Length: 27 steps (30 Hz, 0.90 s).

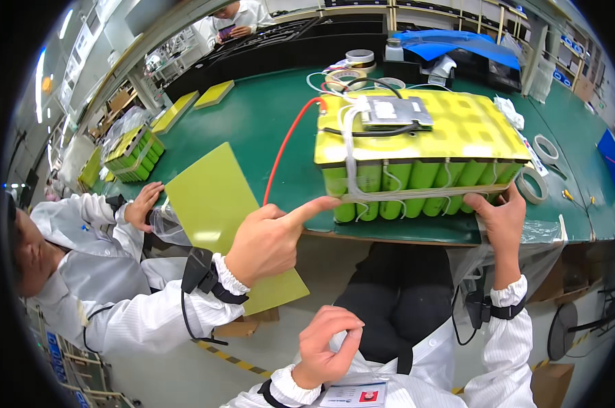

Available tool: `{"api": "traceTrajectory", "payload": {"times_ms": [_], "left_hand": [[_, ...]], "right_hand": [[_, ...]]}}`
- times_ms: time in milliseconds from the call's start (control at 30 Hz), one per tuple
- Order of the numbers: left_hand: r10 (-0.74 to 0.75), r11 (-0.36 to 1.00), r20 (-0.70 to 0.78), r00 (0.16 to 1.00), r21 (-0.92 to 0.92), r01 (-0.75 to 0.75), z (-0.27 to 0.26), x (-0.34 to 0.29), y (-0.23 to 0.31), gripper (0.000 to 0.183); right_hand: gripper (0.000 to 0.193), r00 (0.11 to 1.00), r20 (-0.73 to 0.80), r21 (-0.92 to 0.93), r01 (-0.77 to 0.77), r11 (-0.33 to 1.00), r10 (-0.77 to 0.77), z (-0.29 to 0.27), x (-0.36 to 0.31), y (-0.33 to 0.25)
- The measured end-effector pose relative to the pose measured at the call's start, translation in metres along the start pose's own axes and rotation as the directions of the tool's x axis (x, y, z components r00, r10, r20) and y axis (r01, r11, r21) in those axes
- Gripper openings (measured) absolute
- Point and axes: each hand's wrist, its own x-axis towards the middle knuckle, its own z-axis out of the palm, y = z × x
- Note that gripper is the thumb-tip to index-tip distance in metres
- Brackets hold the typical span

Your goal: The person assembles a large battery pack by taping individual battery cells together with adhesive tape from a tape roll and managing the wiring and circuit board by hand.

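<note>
Battery pack: a long block of green cells under a yellow cover, the battery pack [423, 160] lies on the desk [256, 112], stretching leftward from the right hand's fingers; it is ahead of the left hand's fingers, and well apart from them.
Long axis: side to side, slightly slanted, running away from the right-hand fingers toward the left.
Nearer hand: the right hand [501, 221], touching the pack's lower front at its right end, thumb on the tan strip [430, 193], other fingers around the corner, gripping.
Farther hand: the left hand [329, 343], raised near the body; its fingers curl, thumb and forefinger tips close together. Nothing shows between them; whether they meet, I cannot tell.
Co-worker's pointing hand: left of the right-hand fingers, the pointing hand [267, 238] reaches its forefinger to the strip's left end.
Yellow sheet: behind that pointing hand, the yellow sheet [212, 190] slants left of the pack.
Tape roll: the tape roll [540, 187] lies just right of the right-hand fingers.
</note>
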Motion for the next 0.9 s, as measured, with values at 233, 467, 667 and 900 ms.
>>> {"api": "traceTrajectory", "payload": {"times_ms": [233, 467, 667, 900], "left_hand": [[-0.145, 0.989, -0.031, 0.989, -0.046, 0.143, -0.01, 0.011, -0.023, 0.023], [0.016, 0.999, -0.055, 0.998, -0.026, -0.018, -0.001, 0.055, -0.023, 0.032], [0.288, 0.866, -0.176, 0.941, 0.468, -0.178, -0.003, 0.099, -0.056, 0.049], [0.276, 0.785, -0.134, 0.952, 0.602, -0.143, 0.033, 0.102, -0.063, 0.067]], "right_hand": [[0.072, 0.986, -0.159, -0.403, -0.009, 0.915, -0.06, 0.001, -0.014, 0.002], [0.091, 0.725, -0.132, -0.513, 0.534, 0.673, -0.676, 0.064, -0.081, -0.038], [0.084, 0.613, 0.023, -0.605, 0.637, 0.477, -0.79, 0.122, -0.058, -0.048], [0.08, 0.646, 0.031, -0.657, 0.589, 0.472, -0.763, 0.13, -0.056, -0.05]]}}
